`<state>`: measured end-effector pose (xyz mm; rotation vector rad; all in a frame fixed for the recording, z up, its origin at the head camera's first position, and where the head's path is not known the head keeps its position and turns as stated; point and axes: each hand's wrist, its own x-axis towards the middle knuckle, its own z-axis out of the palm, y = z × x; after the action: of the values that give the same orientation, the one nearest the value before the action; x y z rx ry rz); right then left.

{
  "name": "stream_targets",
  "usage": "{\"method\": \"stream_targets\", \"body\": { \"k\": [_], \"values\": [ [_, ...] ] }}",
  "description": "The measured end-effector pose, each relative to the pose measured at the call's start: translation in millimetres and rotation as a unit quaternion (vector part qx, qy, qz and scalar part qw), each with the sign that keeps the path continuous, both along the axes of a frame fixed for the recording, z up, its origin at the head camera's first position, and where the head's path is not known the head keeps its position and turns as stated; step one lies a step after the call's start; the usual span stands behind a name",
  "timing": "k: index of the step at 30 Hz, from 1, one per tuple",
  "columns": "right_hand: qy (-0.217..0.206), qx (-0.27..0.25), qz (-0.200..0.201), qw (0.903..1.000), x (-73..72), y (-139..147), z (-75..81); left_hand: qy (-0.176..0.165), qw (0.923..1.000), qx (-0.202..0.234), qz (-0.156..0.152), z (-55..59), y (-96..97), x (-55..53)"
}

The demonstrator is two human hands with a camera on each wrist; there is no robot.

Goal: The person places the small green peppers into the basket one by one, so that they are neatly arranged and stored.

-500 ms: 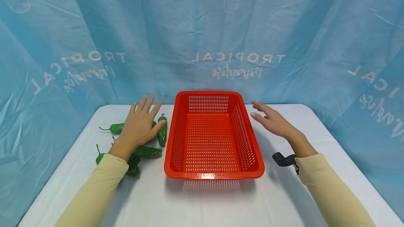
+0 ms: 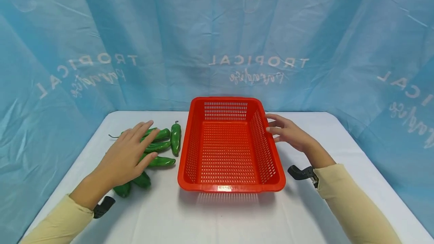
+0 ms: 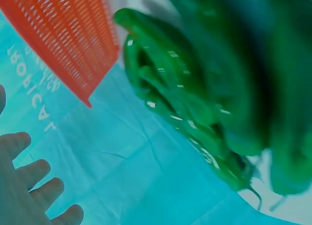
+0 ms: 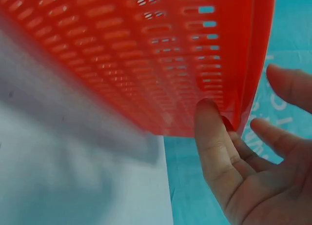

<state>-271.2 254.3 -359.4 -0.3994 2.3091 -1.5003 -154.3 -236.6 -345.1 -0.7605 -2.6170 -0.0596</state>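
Note:
A red rectangular plastic basket with slotted walls stands in the middle of the white table, with nothing inside. To its left lie several glossy green peppers, some with thin stems. My left hand hovers over these peppers with its fingers straight and spread, hiding part of the pile; it holds nothing. At the basket's right side, my right hand has its fingertips right at the rim, slightly bent and apart. From the right wrist, one fingertip shows against the slotted outer wall.
A blue curtain with white lettering hangs behind and along both sides of the white-covered table. Black straps show at both wrists, by the sleeve cuffs.
My left hand has drawn back toward me and left, uncovering more peppers. My right hand has moved slightly left, its fingertips now at the basket's rim.

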Motion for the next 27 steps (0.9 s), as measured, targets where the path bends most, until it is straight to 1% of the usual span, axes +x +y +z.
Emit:
{"method": "stream_targets", "body": {
  "k": [2, 4, 8, 10, 13, 16, 18, 22, 27],
  "values": [
    [-0.004, -0.002, -0.012, 0.9999, 1.6, 1, 1.2, -0.005, 1.0, 0.001, -0.004, -3.1, -2.6, 5.1],
    [-0.006, -0.005, -0.022, 0.9997, 2.7, 2, 1.7, -0.013, 0.9998, 0.013, -0.005, -8.3, -4.2, 8.4],
    [-0.02, -0.034, -0.032, 0.9987, 3.1, 4, -1.3, -0.037, 0.9968, 0.07, 0.013, -21.0, -5.7, 13.4],
    [-0.031, -0.056, -0.032, 0.9974, 2.7, 3, -4.0, -0.052, 0.9928, 0.105, 0.025, -26.1, -6.4, 16.2],
    [-0.043, -0.089, -0.041, 0.9942, 1.4, 1, -8.0, -0.07, 0.9844, 0.157, 0.039, -31.5, -6.7, 18.2],
    [-0.051, -0.121, -0.052, 0.9899, 0.3, -1, -11.0, -0.083, 0.9776, 0.188, 0.047, -35.5, -4.5, 16.7],
    [-0.059, -0.148, -0.064, 0.9851, -0.2, -3, -12.5, -0.089, 0.9751, 0.196, 0.052, -38.3, -2.2, 15.2],
    [-0.073, -0.189, -0.081, 0.976, -1.7, -6, -16.8, -0.104, 0.9732, 0.196, 0.062, -45.2, 2.1, 14.0],
    [-0.094, -0.209, -0.087, 0.9695, -3.8, -11, -22.4, -0.12, 0.9705, 0.192, 0.083, -51.1, 0.1, 16.2]
  ]
}}
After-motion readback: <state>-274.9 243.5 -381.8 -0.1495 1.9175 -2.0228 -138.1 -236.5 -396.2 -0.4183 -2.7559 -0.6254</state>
